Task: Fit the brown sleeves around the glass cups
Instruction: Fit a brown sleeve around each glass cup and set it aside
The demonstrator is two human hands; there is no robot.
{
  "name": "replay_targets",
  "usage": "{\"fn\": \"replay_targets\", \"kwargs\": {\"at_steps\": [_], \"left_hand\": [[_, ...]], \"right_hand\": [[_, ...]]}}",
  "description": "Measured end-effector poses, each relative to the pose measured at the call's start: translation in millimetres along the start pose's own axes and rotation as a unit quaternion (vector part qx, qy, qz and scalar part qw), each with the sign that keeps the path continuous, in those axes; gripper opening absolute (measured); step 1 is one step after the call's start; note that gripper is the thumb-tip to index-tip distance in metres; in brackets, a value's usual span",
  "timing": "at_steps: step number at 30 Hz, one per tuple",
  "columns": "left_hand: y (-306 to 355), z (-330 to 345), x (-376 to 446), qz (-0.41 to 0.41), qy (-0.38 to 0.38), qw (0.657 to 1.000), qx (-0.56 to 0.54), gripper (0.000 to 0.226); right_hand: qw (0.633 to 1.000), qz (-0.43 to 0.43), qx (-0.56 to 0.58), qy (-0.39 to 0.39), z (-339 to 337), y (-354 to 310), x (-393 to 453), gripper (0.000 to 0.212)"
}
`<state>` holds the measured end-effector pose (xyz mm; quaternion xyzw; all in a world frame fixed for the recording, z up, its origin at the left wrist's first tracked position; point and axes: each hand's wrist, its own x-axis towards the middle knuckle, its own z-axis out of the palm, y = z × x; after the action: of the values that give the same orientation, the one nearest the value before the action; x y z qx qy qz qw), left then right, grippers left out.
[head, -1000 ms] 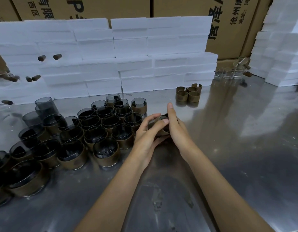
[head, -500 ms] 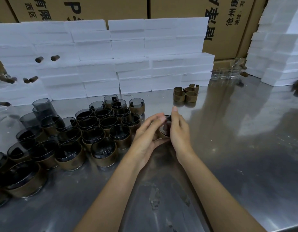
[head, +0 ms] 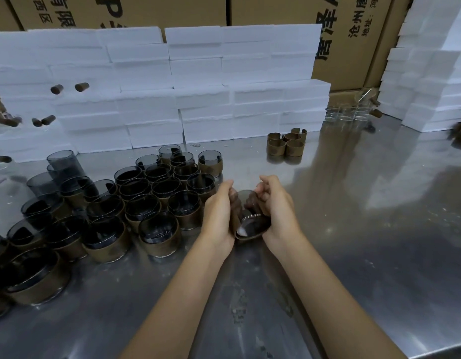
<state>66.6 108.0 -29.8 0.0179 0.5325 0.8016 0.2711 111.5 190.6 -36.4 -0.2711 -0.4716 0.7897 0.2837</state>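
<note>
A steel table (head: 366, 229) fills the view; cardboard cartons (head: 353, 42) printed with black characters stand behind its far edge; white foam blocks (head: 198, 86) are stacked in a wall along that edge and in a second pile (head: 431, 73) at the far right corner. On the left half of the surface stands a crowd of smoky glass cups (head: 136, 203), most already wearing brown bands, a few at the back bare; five empty brown sleeves (head: 286, 145) cluster near the far edge, right of centre; clear glasses (head: 346, 114) sit beyond them by the cartons. At the table's middle, just right of the crowd, the left hand (head: 219, 213) and right hand (head: 273, 206) curl their fingers round one tilted glass cup (head: 250, 221), its mouth toward the camera, a brown sleeve (head: 252, 235) showing at its lower edge.
</note>
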Motion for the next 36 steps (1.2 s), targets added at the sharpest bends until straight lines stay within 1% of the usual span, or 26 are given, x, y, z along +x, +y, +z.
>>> {"fn": "replay_targets", "kwargs": {"at_steps": [2, 3, 6, 7, 9, 12, 14, 19, 21, 23, 25, 26, 28, 29, 30, 31, 32, 33, 35, 36], "left_hand": [[-2.4, 2.8, -1.9, 0.012, 0.028, 1.0, 0.006, 0.016], [-3.3, 3.2, -2.4, 0.014, 0.041, 0.999, 0.005, 0.017], [-3.3, 1.7, -1.4, 0.025, 0.052, 0.998, -0.011, 0.048], [-3.3, 1.0, -1.2, 0.031, 0.048, 0.998, -0.009, 0.054], [-2.6, 1.0, -2.4, 0.045, 0.053, 0.998, 0.006, 0.053], [-0.2, 1.4, -3.0, 0.062, 0.061, 0.996, 0.025, 0.044], [1.4, 1.2, -3.1, 0.065, 0.057, 0.996, 0.027, 0.042], [3.0, 0.0, -3.0, 0.062, 0.046, 0.996, 0.044, 0.045], [1.8, -0.9, -3.1, 0.064, 0.039, 0.996, 0.044, 0.048], [1.9, -1.9, -2.9, 0.068, 0.036, 0.995, 0.07, 0.056], [5.8, -1.1, -3.5, 0.073, 0.026, 0.99, 0.115, 0.055], [8.0, -0.6, -4.5, 0.074, 0.01, 0.988, 0.138, 0.049], [8.3, -0.7, -8.6, 0.067, -0.061, 0.977, 0.193, 0.035], [5.5, -1.1, -10.6, 0.064, -0.104, 0.965, 0.234, 0.038], [2.1, -1.5, -13.2, 0.06, -0.139, 0.949, 0.276, 0.048], [-0.8, -1.5, -15.3, 0.057, -0.163, 0.936, 0.308, 0.055], [-2.9, -2.0, -16.2, 0.061, -0.177, 0.928, 0.323, 0.055], [-3.8, -3.3, -15.5, 0.07, -0.182, 0.926, 0.323, 0.049], [-0.4, -8.0, -14.3, 0.094, -0.165, 0.927, 0.323, 0.041], [2.7, -10.9, -14.5, 0.124, -0.154, 0.915, 0.35, 0.042]], "right_hand": [[1.0, 0.019, -0.006, -0.009, -0.2, -0.3, -3.2, 0.042], [1.0, 0.021, -0.009, -0.014, -0.2, 0.1, -4.9, 0.042], [0.999, 0.022, 0.004, -0.03, 2.1, 0.9, -7.4, 0.036], [0.999, 0.02, 0.002, -0.032, 2.8, 1.1, -8.0, 0.035], [0.999, 0.014, 0.0, -0.041, 4.1, 2.4, -7.9, 0.037], [0.998, 0.008, -0.006, -0.058, 4.3, 4.8, -6.7, 0.042], [0.997, 0.011, -0.012, -0.077, 4.6, 5.0, -7.8, 0.044], [0.994, 0.016, 0.001, -0.104, 4.3, 4.3, -9.9, 0.048], [0.995, 0.013, 0.009, -0.1, 4.9, 4.0, -11.5, 0.048], [0.997, 0.009, 0.014, -0.082, 6.3, 3.8, -13.8, 0.049], [0.999, -0.023, 0.01, -0.042, 5.5, 2.5, -13.6, 0.049], [0.998, -0.058, -0.004, -0.015, 4.4, 0.4, -13.2, 0.047], [0.988, -0.148, -0.035, 0.035, 0.8, -5.9, -12.1, 0.042], [0.98, -0.189, -0.039, 0.053, -1.7, -9.1, -11.4, 0.044], [0.972, -0.222, -0.04, 0.064, -4.0, -11.9, -11.3, 0.048], [0.965, -0.249, -0.046, 0.067, -6.2, -13.6, -11.4, 0.05], [0.959, -0.271, -0.058, 0.061, -7.6, -14.3, -11.8, 0.051], [0.955, -0.285, -0.072, 0.051, -8.7, -13.6, -12.2, 0.052], [0.951, -0.291, -0.095, 0.032, -10.7, -11.3, -11.1, 0.053], [0.951, -0.289, -0.106, 0.028, -11.5, -10.0, -9.6, 0.053]]}}
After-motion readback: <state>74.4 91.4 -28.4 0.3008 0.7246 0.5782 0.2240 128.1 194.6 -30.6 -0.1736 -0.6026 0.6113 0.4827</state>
